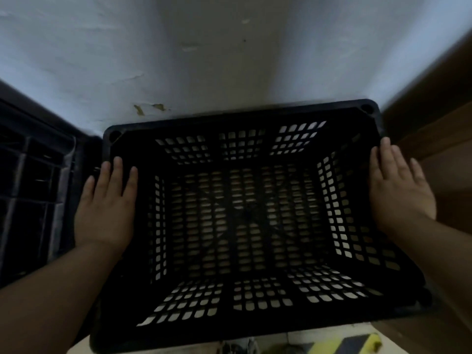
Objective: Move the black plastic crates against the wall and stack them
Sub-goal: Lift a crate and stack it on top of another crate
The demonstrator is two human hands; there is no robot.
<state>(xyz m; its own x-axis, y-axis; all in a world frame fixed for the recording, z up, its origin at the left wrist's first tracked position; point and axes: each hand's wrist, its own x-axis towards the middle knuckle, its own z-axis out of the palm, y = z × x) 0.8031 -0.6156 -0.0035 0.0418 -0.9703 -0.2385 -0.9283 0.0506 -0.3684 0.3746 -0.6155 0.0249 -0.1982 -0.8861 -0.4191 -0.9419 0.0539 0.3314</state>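
Note:
A black plastic crate (245,116) with perforated walls and floor fills the middle of the view, its open top facing me and its far rim close to the pale wall (204,60). My left hand (106,205) lies flat on the crate's left rim, fingers apart and pointing toward the wall. My right hand (401,187) rests flat against the right rim, fingers extended. Neither hand curls around the rim. Through the perforations, more crate mesh seems to lie beneath; I cannot tell how many crates.
A second dark crate-like container (33,180) stands directly to the left, touching the wall. A brown wooden surface (439,139) rises on the right. Below the crate, light floor and a yellow-and-black striped strip (344,343) show.

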